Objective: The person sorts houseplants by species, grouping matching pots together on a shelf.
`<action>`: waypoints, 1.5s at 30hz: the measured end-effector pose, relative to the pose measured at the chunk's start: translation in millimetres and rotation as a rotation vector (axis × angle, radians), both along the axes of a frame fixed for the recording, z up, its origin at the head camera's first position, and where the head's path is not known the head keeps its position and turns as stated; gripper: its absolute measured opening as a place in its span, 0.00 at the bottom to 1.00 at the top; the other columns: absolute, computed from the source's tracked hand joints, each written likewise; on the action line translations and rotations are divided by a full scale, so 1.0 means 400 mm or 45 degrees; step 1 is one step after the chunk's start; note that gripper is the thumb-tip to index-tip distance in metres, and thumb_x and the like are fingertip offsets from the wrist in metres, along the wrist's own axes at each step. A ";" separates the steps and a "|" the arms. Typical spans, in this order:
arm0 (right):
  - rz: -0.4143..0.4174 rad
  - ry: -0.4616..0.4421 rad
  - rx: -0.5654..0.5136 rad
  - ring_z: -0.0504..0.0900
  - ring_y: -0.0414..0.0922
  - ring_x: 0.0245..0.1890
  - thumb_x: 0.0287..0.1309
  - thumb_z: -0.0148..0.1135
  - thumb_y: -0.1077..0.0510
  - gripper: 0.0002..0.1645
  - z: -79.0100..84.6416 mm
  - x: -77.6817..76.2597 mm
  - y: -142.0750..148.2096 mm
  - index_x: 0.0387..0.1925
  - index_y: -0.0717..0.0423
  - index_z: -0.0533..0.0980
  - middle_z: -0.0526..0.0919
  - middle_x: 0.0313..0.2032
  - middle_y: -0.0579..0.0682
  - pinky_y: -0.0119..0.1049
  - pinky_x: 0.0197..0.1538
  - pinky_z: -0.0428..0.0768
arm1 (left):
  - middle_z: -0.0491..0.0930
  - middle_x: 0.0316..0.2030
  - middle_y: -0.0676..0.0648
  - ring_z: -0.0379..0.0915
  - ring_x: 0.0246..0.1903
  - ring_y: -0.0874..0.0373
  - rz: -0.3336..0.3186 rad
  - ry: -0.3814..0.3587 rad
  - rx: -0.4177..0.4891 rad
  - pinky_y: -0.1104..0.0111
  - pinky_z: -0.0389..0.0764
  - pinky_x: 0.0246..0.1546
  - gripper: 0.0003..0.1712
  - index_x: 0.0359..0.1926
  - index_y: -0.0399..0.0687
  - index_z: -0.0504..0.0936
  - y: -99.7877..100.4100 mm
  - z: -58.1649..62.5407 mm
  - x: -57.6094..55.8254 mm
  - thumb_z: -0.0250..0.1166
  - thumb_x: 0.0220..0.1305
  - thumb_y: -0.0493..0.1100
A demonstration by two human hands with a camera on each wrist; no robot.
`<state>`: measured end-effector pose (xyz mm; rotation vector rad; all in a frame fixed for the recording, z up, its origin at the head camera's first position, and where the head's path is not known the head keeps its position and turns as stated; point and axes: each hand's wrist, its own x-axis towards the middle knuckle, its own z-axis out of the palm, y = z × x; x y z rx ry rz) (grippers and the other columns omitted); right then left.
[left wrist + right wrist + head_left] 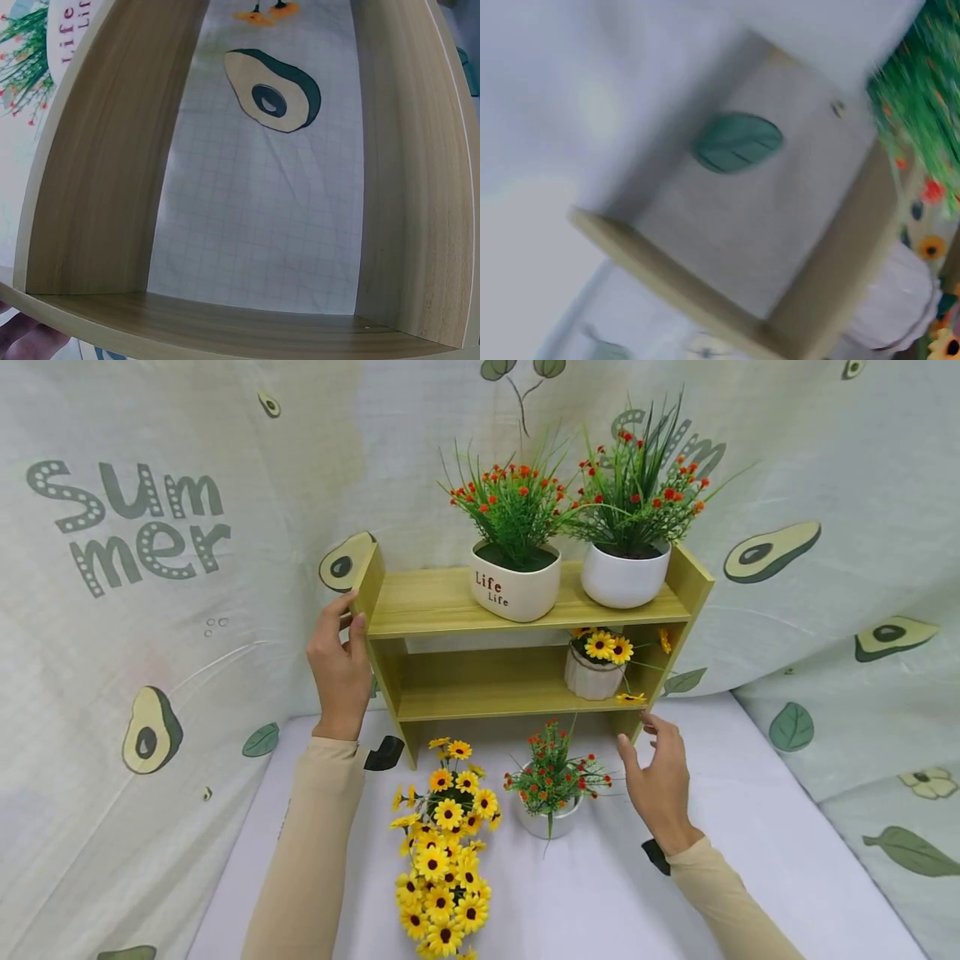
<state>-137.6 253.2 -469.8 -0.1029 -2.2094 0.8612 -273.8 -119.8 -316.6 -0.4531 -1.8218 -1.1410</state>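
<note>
A two-tier wooden shelf (480,681) stands at the back of the table. My left hand (337,668) touches its left side panel near the top, thumb by the front edge; a few fingers (34,339) show outside the panel in the left wrist view. My right hand (663,777) is beside the lower right leg, fingers loosely bent, holding nothing; contact there is unclear. On the top board sit a cream "Life" pot (517,583) and a white pot (625,581), both with red-flowered greenery. A ribbed pot (595,679) of yellow flowers stands on the lower board's right side.
In front of the shelf, a small white pot (551,822) with red flowers stands on the white tablecloth (585,902). Left of it are bunches of yellow flowers (442,877). An avocado-printed curtain (292,485) hangs behind and at the sides. The right wrist view is blurred.
</note>
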 end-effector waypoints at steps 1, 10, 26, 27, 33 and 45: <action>0.001 -0.019 -0.015 0.70 0.52 0.50 0.59 0.60 0.58 0.26 -0.018 0.015 0.003 0.57 0.63 0.67 0.72 0.51 0.58 0.48 0.48 0.71 | 0.78 0.48 0.49 0.77 0.43 0.55 0.003 0.003 -0.006 0.62 0.82 0.32 0.17 0.55 0.46 0.76 0.000 0.001 0.001 0.58 0.65 0.40; 0.234 -0.291 -0.063 0.78 0.51 0.43 0.58 0.54 0.72 0.20 -0.156 0.093 -0.010 0.53 0.64 0.70 0.79 0.46 0.57 0.47 0.43 0.76 | 0.78 0.49 0.49 0.77 0.42 0.56 0.004 0.008 -0.025 0.63 0.81 0.31 0.18 0.55 0.46 0.76 0.000 0.003 -0.001 0.58 0.64 0.39; 0.511 -0.589 -0.175 0.64 0.64 0.58 0.34 0.78 0.51 0.57 -0.217 0.066 -0.114 0.63 0.70 0.58 0.65 0.57 0.70 0.58 0.58 0.63 | 0.78 0.48 0.48 0.77 0.42 0.55 0.015 -0.011 -0.020 0.62 0.82 0.32 0.18 0.55 0.47 0.76 0.000 0.000 0.004 0.57 0.65 0.41; 0.515 -0.583 -0.185 0.66 0.62 0.58 0.33 0.78 0.51 0.57 -0.220 0.061 -0.118 0.62 0.70 0.59 0.67 0.56 0.69 0.57 0.59 0.64 | 0.78 0.48 0.48 0.77 0.43 0.55 0.016 -0.008 -0.021 0.62 0.82 0.32 0.17 0.55 0.46 0.76 0.000 0.000 0.003 0.57 0.65 0.41; 0.489 -0.648 -0.256 0.73 0.53 0.50 0.31 0.79 0.46 0.56 -0.226 0.048 -0.135 0.60 0.64 0.61 0.72 0.51 0.60 0.50 0.52 0.72 | 0.78 0.49 0.48 0.76 0.43 0.56 0.002 -0.011 -0.014 0.63 0.82 0.33 0.18 0.55 0.46 0.76 0.002 0.002 0.006 0.58 0.64 0.39; 0.502 -0.610 -0.327 0.77 0.48 0.46 0.28 0.80 0.45 0.51 -0.217 0.037 -0.140 0.56 0.61 0.67 0.79 0.46 0.54 0.46 0.50 0.74 | 0.77 0.49 0.50 0.76 0.43 0.56 0.010 -0.005 -0.019 0.62 0.82 0.33 0.17 0.55 0.46 0.76 0.000 0.000 0.004 0.58 0.65 0.39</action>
